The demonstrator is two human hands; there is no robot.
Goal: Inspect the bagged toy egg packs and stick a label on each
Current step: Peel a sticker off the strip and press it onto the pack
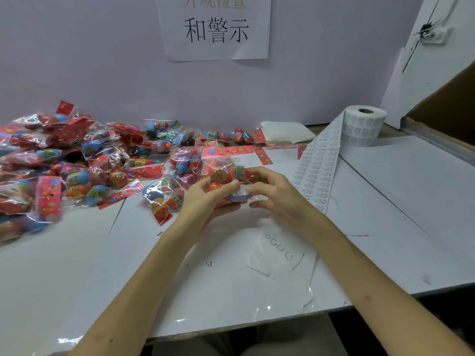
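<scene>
I hold one clear bag of red and blue toy eggs (226, 173) with a red printed header over the middle of the table. My left hand (205, 199) cups it from below, thumb on an egg. My right hand (272, 194) grips its right side with curled fingers. A big heap of like egg packs (77, 160) covers the table's left half. A roll of white labels (365, 127) stands at the back right, and its strip of labels (318, 165) trails down toward my right hand.
The white table (385, 227) has its front edge near me. A stack of white sheets (285, 132) lies at the back beside the roll. A cardboard box (447, 111) stands at the far right. A paper sign (216, 27) hangs on the back wall.
</scene>
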